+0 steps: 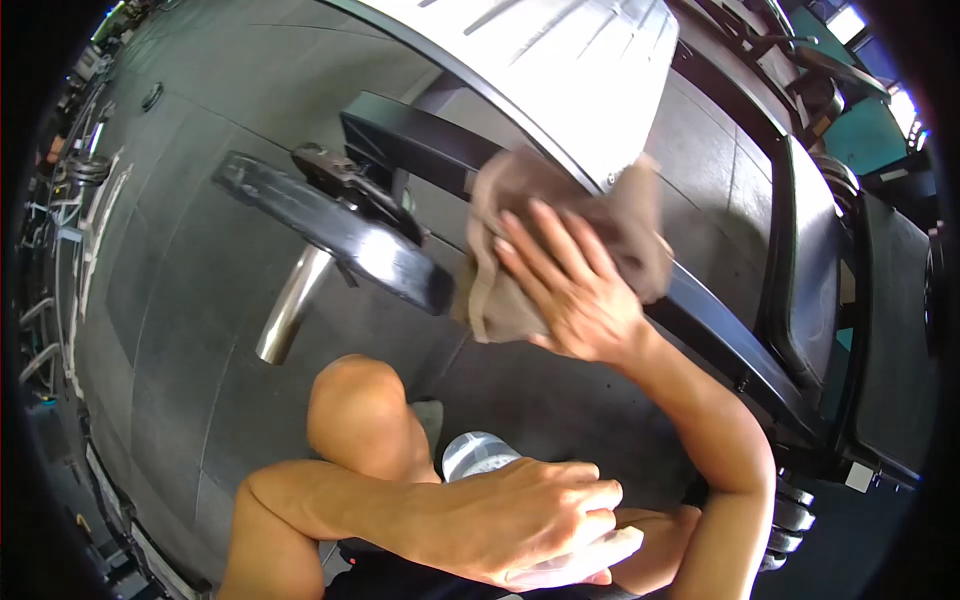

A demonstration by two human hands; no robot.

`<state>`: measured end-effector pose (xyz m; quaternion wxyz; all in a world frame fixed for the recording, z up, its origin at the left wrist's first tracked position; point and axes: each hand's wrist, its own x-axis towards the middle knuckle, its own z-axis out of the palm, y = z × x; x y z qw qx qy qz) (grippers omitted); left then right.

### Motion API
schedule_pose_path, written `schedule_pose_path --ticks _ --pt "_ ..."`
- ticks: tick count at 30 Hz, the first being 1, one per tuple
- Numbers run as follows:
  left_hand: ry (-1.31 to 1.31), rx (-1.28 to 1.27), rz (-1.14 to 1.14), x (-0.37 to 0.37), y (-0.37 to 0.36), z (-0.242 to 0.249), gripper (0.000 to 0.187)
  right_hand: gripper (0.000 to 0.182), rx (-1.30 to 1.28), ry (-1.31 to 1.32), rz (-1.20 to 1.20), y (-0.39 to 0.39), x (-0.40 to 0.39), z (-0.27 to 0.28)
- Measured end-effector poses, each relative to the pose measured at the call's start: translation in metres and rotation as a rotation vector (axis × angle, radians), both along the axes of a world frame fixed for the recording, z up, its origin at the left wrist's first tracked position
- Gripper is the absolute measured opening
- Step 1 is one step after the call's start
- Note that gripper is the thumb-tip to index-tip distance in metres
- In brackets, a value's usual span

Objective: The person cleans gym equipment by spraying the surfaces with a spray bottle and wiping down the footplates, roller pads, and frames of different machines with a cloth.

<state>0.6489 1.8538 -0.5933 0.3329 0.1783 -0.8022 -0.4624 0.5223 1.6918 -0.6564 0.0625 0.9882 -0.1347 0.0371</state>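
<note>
A brown cloth lies bunched over the lower corner of a silver ribbed metal plate and the dark frame beam below it. My right hand presses on this cloth, its long fingers stretched across the folds and its thumb partly hidden. Motion blurs the cloth's edges. Low in the view, my left hand is closed around a clear bottle with a white part at the near end. The bottle's rounded end shows beyond my wrist, while my hand covers its middle.
Left of the cloth, a black padded bar stands above a shiny metal post. A dark beam runs down to the right. Black pads, weights and other gym equipment line the right side. My bent knee is close below.
</note>
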Motion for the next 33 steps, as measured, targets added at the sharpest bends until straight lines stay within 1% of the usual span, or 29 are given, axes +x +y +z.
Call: schedule_pose_path --ticks 2,3,4,6,8,9,11,12,13,15,16,17,20,21,22,23,24,25,28,32,33 --pt "0.004 0.051 -0.058 0.014 -0.001 0.004 0.031 0.083 0.076 -0.254 0.017 -0.012 0.067 -0.001" --pt "-0.002 0.050 -0.099 0.022 -0.003 0.006 0.031 0.079 0.035 -0.309 -0.024 -0.020 0.101 0.001" --pt "-0.001 0.049 -0.083 0.028 -0.004 0.006 0.030 0.075 -0.003 -0.362 -0.070 -0.029 0.134 0.002" --pt "0.005 0.056 -0.077 0.036 -0.005 0.003 0.029 0.061 0.194 -0.342 -0.134 -0.057 0.195 0.004" --pt "-0.052 0.109 -0.026 0.041 -0.006 0.001 0.029 0.053 0.296 0.034 -0.148 -0.072 0.233 0.035" --pt "-0.077 0.137 -0.002 0.041 -0.007 0.000 0.034 0.052 0.268 -0.020 -0.150 -0.071 0.235 0.030" --pt "-0.056 0.129 0.010 0.040 -0.010 -0.005 0.036 0.050 0.196 -0.127 -0.140 -0.069 0.233 0.020" --pt "-0.047 0.121 0.022 0.040 -0.012 -0.006 0.037 0.051 0.065 -0.234 -0.135 -0.063 0.220 0.009" --pt "-0.077 0.055 -0.021 0.040 -0.014 -0.005 0.036 0.052 -0.066 -0.341 -0.124 -0.055 0.200 -0.005" --pt "-0.040 0.101 -0.023 0.042 -0.015 -0.007 0.035 0.050 -0.292 -0.265 -0.131 -0.039 0.144 -0.006" --pt "-0.021 0.120 -0.022 0.044 -0.014 -0.008 0.034 0.066 -0.334 -0.221 -0.165 -0.028 0.119 -0.012" --pt "0.018 0.087 0.020 0.045 -0.014 -0.011 0.033 0.068 -0.365 -0.132 -0.170 -0.022 0.104 -0.007" --pt "0.047 0.040 0.078 0.049 -0.016 -0.007 0.032 0.069 -0.323 -0.183 -0.205 -0.029 0.119 -0.002" --pt "0.036 0.071 0.054 0.050 -0.019 -0.006 0.031 0.075 -0.277 -0.160 -0.295 -0.033 0.143 -0.004" --pt "0.025 0.104 0.024 0.054 -0.023 -0.006 0.030 0.076 -0.167 -0.106 -0.294 -0.043 0.167 0.004" --pt "0.016 0.140 -0.009 0.057 -0.028 -0.006 0.030 0.074 0.092 0.007 -0.289 -0.050 0.190 0.019" --pt "0.005 0.181 -0.045 0.056 -0.032 -0.006 0.029 0.070 -0.045 0.038 -0.215 -0.057 0.208 0.013" --pt "-0.030 0.177 -0.072 0.053 -0.034 -0.006 0.029 0.067 -0.158 0.054 -0.246 -0.054 0.220 0.011" --pt "-0.033 0.157 -0.092 0.042 -0.037 -0.007 0.030 0.066 -0.367 -0.078 -0.160 -0.045 0.187 -0.003" --pt "-0.044 0.127 -0.136 0.033 -0.036 -0.007 0.031 0.059 -0.622 0.007 -0.097 -0.021 0.088 -0.012" --pt "-0.056 0.127 -0.139 0.031 -0.036 -0.006 0.032 0.057 -0.589 -0.023 -0.123 -0.016 0.061 -0.018"
